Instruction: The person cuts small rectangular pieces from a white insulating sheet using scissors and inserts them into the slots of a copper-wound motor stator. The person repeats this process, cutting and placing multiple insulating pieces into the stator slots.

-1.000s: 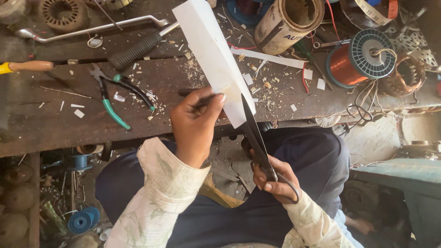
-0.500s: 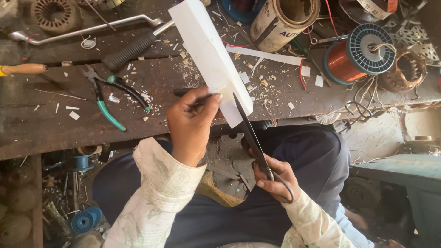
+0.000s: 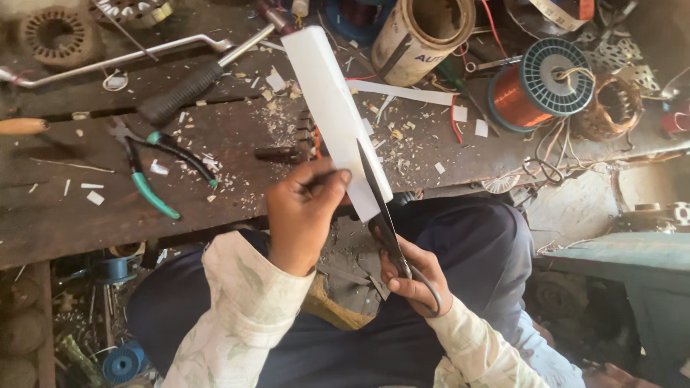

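My left hand [image 3: 302, 215] pinches the near end of a long white sheet strip [image 3: 332, 108] that slants up over the wooden workbench [image 3: 215, 144]. My right hand [image 3: 417, 276] grips the handles of dark scissors [image 3: 377, 197], whose blades lie along the strip's right edge near its lower end. Both hands sit above my lap, just in front of the bench edge. Grey offcuts lie on my lap below the hands.
On the bench lie green-handled pliers [image 3: 151, 169], a black-handled tool [image 3: 190, 90], a long metal wrench [image 3: 115, 61], a brown cardboard roll [image 3: 420, 32], a copper wire spool [image 3: 539, 86], a wound stator coil [image 3: 611, 108] and scattered white scraps. A green stand [image 3: 625, 259] is at right.
The scissors' blades have moved further up along the strip's right edge. My left hand keeps its pinch on the strip, which has shifted slightly.
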